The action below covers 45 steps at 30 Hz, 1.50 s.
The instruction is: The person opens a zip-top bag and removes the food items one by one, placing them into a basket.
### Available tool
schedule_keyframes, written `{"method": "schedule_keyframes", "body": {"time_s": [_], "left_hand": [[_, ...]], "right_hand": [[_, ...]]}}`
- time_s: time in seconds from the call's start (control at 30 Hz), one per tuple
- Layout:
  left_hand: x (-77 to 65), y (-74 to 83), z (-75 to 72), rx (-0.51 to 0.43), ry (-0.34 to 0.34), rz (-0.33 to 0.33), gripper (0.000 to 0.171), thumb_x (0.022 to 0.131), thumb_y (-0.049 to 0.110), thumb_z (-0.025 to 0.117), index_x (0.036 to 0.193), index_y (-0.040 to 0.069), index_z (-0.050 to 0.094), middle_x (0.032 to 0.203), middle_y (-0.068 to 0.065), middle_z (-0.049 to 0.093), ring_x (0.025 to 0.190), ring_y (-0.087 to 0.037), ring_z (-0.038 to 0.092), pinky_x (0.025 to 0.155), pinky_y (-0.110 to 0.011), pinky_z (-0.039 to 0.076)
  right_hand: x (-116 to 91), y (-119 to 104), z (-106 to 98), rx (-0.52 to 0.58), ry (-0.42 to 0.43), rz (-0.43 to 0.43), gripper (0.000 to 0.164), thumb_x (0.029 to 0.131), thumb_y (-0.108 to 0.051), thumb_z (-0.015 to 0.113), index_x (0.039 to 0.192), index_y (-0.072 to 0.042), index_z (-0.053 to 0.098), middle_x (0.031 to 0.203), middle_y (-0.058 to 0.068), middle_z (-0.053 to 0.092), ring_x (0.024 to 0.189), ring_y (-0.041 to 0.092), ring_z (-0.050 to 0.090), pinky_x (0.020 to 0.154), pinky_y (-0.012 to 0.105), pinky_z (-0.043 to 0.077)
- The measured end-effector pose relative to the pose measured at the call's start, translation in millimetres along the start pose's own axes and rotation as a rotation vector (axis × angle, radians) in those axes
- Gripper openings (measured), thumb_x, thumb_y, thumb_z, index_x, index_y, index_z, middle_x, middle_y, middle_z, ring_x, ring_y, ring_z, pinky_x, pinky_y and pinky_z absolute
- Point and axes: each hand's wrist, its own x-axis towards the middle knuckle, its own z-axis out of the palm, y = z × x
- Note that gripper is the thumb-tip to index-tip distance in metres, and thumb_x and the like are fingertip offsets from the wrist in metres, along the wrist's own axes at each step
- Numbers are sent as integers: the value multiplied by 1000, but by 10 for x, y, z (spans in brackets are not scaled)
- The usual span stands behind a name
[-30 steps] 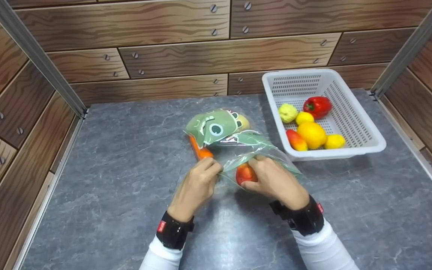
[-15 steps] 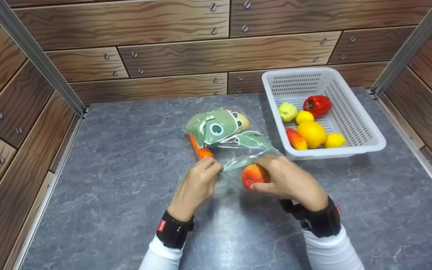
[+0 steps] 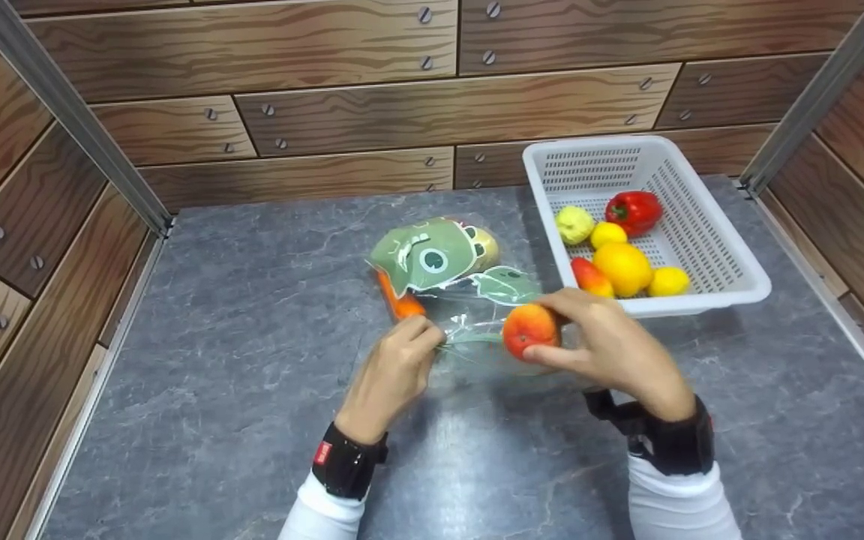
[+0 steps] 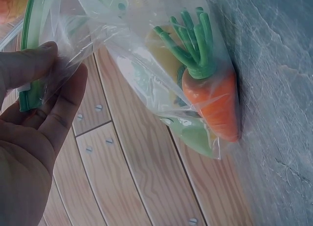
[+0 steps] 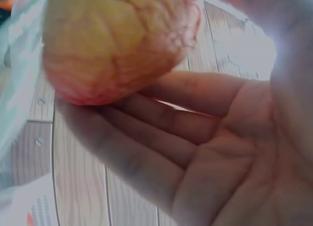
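Observation:
A clear zip bag point(image 3: 511, 287) printed with a green cartoon face lies mid-table. Behind its film sits a carrot point(image 4: 210, 106) with green stalks, and a yellow item point(image 3: 490, 256) shows at the far end. The left hand point(image 3: 396, 367) pinches the bag's near edge; the left wrist view shows thumb and fingers at the green zip strip point(image 4: 32, 37). Thumb and fingers of the right hand point(image 3: 623, 352) hold a red-and-orange peach point(image 3: 529, 328), which overlaps the right part of the bag mouth. In the right wrist view the peach point(image 5: 117, 45) rests against the fingertips, bag film beside it.
A white slotted basket point(image 3: 709, 225) stands at the back right, close to the right hand. It holds a red bell pepper point(image 3: 634, 212), an orange point(image 3: 622, 268), a mango-like fruit point(image 3: 591, 277) and several yellow fruits. Wood-patterned walls point(image 3: 342, 120) enclose the grey table point(image 3: 237, 360).
The right hand has moved right with the peach, from inside the bag mouth to its right side. The bag's mouth has flattened. The left hand has stayed in place.

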Motion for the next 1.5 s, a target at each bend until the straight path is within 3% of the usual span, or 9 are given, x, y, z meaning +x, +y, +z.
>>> {"method": "schedule_keyframes", "body": {"time_s": [0.27, 0.4, 0.53, 0.7, 0.83, 1.0, 1.2, 1.37, 1.5], "left_hand": [[-9, -9, 8, 3, 8, 8, 11, 91, -1, 71, 88, 8, 65, 85, -1, 57, 74, -15, 56, 66, -22, 53], [-8, -9, 9, -4, -2, 3, 10, 91, -2, 71, 89, 7, 66, 86, -2, 58, 75, -15, 57, 67, -22, 54], [-3, -5, 5, -9, 0, 0, 8, 91, 0, 72, 89, 6, 67, 87, -2, 60, 76, -15, 58, 68, -22, 55], [-1, 1, -2, -15, 0, -5, 7, 92, 1, 71, 90, 6, 68, 86, -2, 60, 75, -15, 58, 67, -21, 55], [2, 3, -6, -14, -6, -12, 7, 92, -1, 70, 91, 6, 68, 87, -2, 60, 75, -14, 58, 67, -20, 54], [2, 1, 0, -12, -3, -7, 8, 92, 0, 70, 91, 6, 67, 87, -1, 60, 76, -15, 58, 67, -22, 54], [-6, -5, 8, -13, 3, 0, 10, 92, -1, 70, 89, 7, 65, 86, -1, 58, 75, -15, 57, 66, -23, 53], [-5, -8, 10, -7, -1, -1, 10, 92, -1, 70, 89, 7, 65, 86, -1, 57, 75, -15, 56, 65, -23, 52], [-4, -4, 7, 3, -1, -1, 10, 92, -1, 70, 89, 7, 65, 86, -1, 57, 75, -15, 56, 64, -23, 52]], "right_hand": [[-65, 133, -159, -2, 251, 40, 53, 79, -21, 90, 123, 1, 70, 117, 16, 73, 98, 29, 70, 84, 48, 60], [-88, 249, -213, -24, 382, 42, 54, 75, -16, 92, 121, 3, 71, 114, 19, 73, 95, 31, 70, 85, 22, 55], [-101, 406, -273, -1, 520, 97, 54, 74, -9, 92, 120, 7, 70, 113, 24, 72, 94, 15, 67, 84, 3, 44], [-117, 604, -338, 73, 669, 219, 54, 76, -2, 89, 123, 11, 67, 115, 30, 68, 95, -14, 56, 84, 2, 46], [-126, 749, -366, 78, 758, 286, 56, 76, -2, 89, 125, 12, 66, 116, 31, 68, 93, -16, 55, 84, 2, 46], [-149, 899, -371, 69, 804, 398, 57, 79, -8, 90, 128, 7, 67, 118, 25, 69, 90, -17, 53, 85, 4, 47], [-142, 1071, -333, 50, 778, 500, 59, 82, -18, 88, 132, 3, 66, 123, 23, 68, 90, -14, 51, 88, 8, 50], [-129, 1181, -290, 18, 776, 520, 59, 83, -18, 88, 133, 5, 65, 123, 25, 68, 101, 19, 67, 87, 9, 50], [-129, 1264, -250, 11, 756, 540, 61, 84, -18, 86, 135, 6, 62, 123, 29, 66, 109, 40, 67, 89, 10, 48]]}}
